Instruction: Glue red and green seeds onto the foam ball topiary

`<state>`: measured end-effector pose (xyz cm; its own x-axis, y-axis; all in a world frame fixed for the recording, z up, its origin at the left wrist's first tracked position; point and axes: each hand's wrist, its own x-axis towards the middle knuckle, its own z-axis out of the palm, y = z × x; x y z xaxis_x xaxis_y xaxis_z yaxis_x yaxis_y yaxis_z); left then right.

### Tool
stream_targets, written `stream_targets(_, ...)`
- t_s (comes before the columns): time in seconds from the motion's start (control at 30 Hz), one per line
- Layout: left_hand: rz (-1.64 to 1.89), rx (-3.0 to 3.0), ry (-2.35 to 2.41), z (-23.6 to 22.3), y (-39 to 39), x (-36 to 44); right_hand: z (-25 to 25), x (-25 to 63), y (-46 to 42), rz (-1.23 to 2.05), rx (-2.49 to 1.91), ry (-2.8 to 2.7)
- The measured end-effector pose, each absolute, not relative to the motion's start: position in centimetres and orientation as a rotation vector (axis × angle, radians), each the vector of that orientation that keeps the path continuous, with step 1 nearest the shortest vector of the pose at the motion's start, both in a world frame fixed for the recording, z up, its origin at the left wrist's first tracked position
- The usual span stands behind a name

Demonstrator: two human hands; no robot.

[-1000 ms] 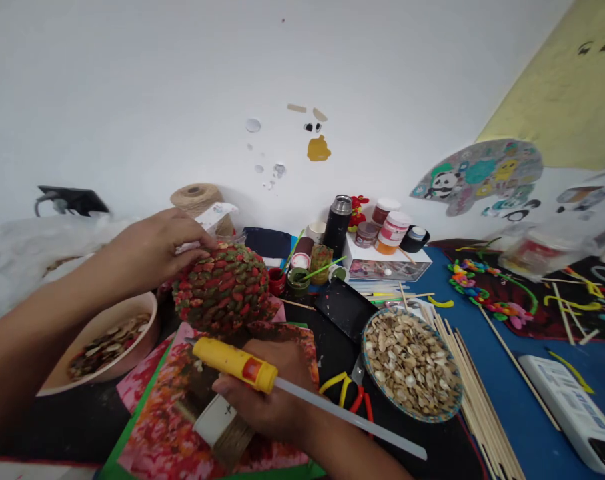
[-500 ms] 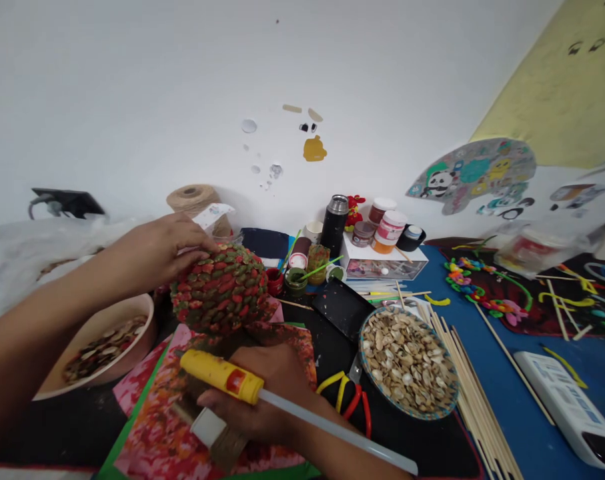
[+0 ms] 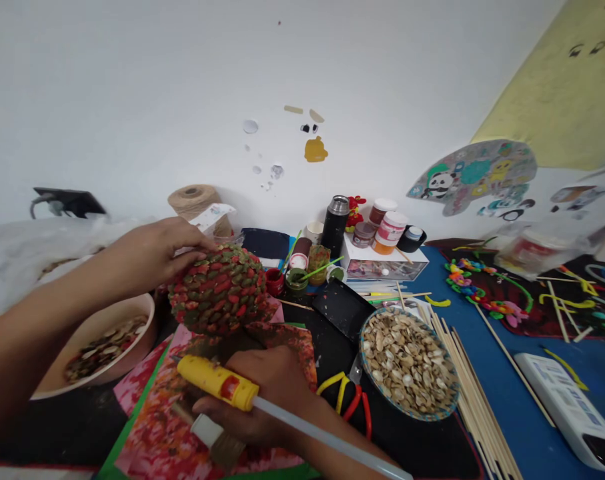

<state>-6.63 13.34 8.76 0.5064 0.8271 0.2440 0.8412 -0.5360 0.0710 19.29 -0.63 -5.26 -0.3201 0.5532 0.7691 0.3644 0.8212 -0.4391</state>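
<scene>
My left hand (image 3: 165, 245) curls its fingers over the upper left of a round ball (image 3: 217, 290) covered in red and green pistachio-like shells. Some of its fingertips are hidden behind the ball. In my right hand (image 3: 267, 393) is a yellow hot glue gun (image 3: 217, 381), its nozzle aimed left and a long clear glue stick (image 3: 327, 437) jutting from its back. The gun is below the ball and apart from it. Beneath lies a pink and red floral cloth (image 3: 152, 427) with a green edge. Under the right hand, a whitish block-like piece (image 3: 207, 430) shows partly.
At left stands a pink bowl (image 3: 149, 327) of coloured shells; at right, a basket (image 3: 455, 393) of plain shells. Scissors (image 3: 355, 400), a black tray (image 3: 343, 308), wooden sticks (image 3: 475, 400), paint jars (image 3: 296, 281) and a black flask (image 3: 335, 223) surround the work. Twine (image 3: 195, 200) sits behind.
The glue gun has shifted slightly left in my right hand's grip, and its nozzle tip now shows. The ball has turned or shifted slightly left under my left hand.
</scene>
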Motion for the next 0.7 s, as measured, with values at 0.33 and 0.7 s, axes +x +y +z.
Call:
stream_targets(0.33,-0.491,-2.616,-1.555,9.2,12.7,-7.0,-6.2,19.2,-0.6,0.205,-0.725,-1.985)
stream_targets(0.7,-0.973,-2.151,-1.991,10.4,5.9,-7.4,-6.4,19.9,-0.6,0.359,-0.714,-2.05)
